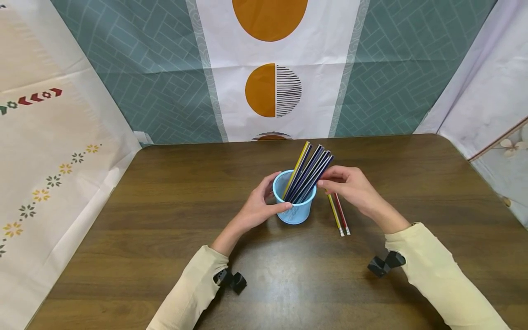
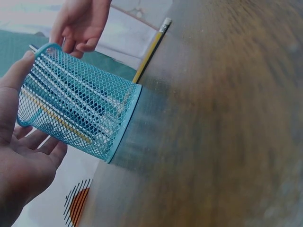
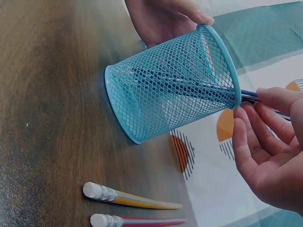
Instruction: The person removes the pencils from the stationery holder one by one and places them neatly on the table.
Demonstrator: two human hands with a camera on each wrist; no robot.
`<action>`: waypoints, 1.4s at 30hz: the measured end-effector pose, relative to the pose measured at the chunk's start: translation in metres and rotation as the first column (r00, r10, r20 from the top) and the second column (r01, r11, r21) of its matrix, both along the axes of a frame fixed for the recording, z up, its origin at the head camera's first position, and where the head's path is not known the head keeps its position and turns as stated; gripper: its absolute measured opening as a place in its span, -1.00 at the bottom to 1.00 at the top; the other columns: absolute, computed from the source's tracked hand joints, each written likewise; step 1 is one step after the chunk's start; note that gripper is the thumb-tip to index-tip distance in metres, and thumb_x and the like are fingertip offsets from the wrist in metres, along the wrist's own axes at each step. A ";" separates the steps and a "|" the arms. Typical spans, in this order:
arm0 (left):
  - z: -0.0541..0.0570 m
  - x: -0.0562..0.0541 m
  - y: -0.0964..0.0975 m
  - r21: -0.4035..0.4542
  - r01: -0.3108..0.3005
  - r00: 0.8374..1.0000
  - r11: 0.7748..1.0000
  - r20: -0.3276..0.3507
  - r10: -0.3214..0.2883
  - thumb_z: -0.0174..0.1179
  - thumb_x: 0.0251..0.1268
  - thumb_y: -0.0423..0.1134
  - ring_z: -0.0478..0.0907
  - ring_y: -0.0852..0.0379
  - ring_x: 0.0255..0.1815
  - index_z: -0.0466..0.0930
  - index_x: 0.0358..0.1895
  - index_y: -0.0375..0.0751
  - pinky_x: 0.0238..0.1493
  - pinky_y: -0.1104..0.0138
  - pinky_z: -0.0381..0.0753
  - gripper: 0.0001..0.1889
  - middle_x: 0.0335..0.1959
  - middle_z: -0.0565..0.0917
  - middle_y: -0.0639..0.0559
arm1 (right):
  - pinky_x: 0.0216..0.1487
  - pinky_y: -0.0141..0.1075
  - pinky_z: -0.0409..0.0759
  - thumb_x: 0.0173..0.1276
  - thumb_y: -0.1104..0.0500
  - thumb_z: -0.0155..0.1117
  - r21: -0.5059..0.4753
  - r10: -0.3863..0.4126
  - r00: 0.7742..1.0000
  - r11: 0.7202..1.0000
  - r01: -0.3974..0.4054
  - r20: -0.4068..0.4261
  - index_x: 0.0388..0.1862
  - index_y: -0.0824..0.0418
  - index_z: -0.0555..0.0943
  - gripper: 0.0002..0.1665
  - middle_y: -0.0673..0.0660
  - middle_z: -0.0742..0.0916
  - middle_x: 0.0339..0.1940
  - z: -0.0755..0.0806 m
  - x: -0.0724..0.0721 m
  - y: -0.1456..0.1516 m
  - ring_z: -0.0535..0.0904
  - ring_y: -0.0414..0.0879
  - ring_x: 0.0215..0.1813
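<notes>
Your left hand [image 1: 257,206] grips the blue cup [image 1: 298,214] on the counter [image 1: 165,206]; at its three o'clock, your right hand [image 1: 350,185] appears to pinch dark pencils [image 1: 314,172]. You seem to be filling it; next probably means releasing, then reaching toward four o'clock for the loose yellow pencil [image 1: 334,212] and red pencil [image 1: 341,211].

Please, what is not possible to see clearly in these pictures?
- Head view: exact count in the pencil bundle; the pencils overlap.
- Head view: far end of the loose red pencil, covered by the right grip.
- Left wrist view: far end of the loose yellow pencil, behind the mesh cup.
</notes>
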State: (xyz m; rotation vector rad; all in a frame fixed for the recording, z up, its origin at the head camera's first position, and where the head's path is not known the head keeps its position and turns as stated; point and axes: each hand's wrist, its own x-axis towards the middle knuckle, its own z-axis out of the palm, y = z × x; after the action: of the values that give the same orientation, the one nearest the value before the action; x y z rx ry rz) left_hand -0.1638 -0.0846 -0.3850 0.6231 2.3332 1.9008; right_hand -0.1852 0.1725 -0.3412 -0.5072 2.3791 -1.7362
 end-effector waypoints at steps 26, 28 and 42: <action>0.000 0.000 0.000 0.000 0.005 1.000 1.000 0.006 -0.005 0.39 0.11 -0.38 0.37 0.00 0.29 0.15 0.44 -0.26 0.31 0.13 0.33 -0.18 0.29 0.43 -0.16 | -0.20 -0.15 0.67 0.30 0.21 0.36 0.041 -0.073 0.994 0.996 0.076 -0.077 -0.17 0.44 0.64 -0.72 0.22 0.72 -0.27 -0.002 0.001 -0.008 0.62 -0.11 -0.31; 0.000 0.000 0.000 -0.001 0.003 1.000 1.000 0.007 -0.003 0.39 0.11 -0.38 0.37 0.01 0.29 0.16 0.44 -0.25 0.31 0.14 0.33 -0.18 0.29 0.43 -0.15 | -0.21 -0.20 0.67 0.30 0.19 0.37 0.046 -0.077 0.993 0.996 0.082 -0.092 -0.18 0.43 0.65 -0.71 0.22 0.72 -0.27 -0.001 0.002 -0.007 0.63 -0.11 -0.31; 0.002 0.001 -0.001 -0.001 0.009 1.000 1.000 0.019 -0.009 0.37 0.14 -0.40 0.34 -0.04 0.32 0.14 0.45 -0.27 0.33 0.11 0.29 -0.19 0.31 0.41 -0.20 | -0.27 -0.36 0.65 0.29 0.21 0.38 0.027 -0.085 0.982 0.996 0.090 -0.168 -0.19 0.41 0.68 -0.74 0.22 0.76 -0.31 0.005 0.008 -0.007 0.68 -0.17 -0.35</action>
State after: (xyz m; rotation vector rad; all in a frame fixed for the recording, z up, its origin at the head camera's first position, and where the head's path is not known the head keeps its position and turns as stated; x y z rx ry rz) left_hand -0.1628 -0.0854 -0.3830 0.6118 2.3157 1.8932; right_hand -0.1772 0.1650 -0.3358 -0.5724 2.5778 -1.7494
